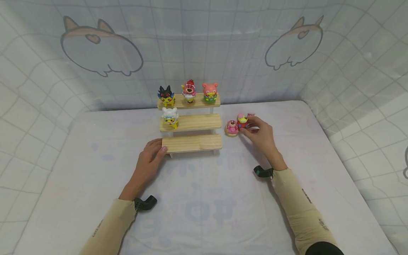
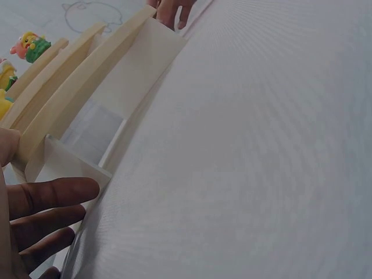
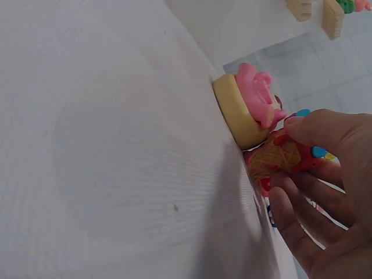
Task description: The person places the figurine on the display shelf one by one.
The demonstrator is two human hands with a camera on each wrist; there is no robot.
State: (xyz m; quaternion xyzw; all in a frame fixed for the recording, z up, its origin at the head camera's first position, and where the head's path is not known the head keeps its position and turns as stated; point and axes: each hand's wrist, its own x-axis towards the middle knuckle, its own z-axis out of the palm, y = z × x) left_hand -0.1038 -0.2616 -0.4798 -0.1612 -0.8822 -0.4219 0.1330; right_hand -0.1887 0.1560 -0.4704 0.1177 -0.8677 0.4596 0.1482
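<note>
My right hand [image 1: 262,136] pinches a small red-and-pink figurine [image 1: 242,120] with a waffle-patterned part [image 3: 273,160], its thumb on the near side and fingers curled behind. Beside that figurine, a pink bear figurine on a round tan base [image 1: 232,128] stands on the table. My left hand [image 1: 149,156] is at the left end of a three-step wooden display stand [image 1: 191,143]. Its thumb touches the lowest board, while the other fingers [image 2: 55,195] stretch out straight near the pale side panel [image 2: 64,163].
On the top step stand a black-eared yellow figurine [image 1: 166,96], a pink bear with a red top [image 1: 189,91] and a pink-hooded green one [image 1: 210,92]. A white-hooded yellow figurine [image 1: 170,117] is on the middle step's left. Behind the right fingers, another pink item [image 1: 251,114] shows partly.
</note>
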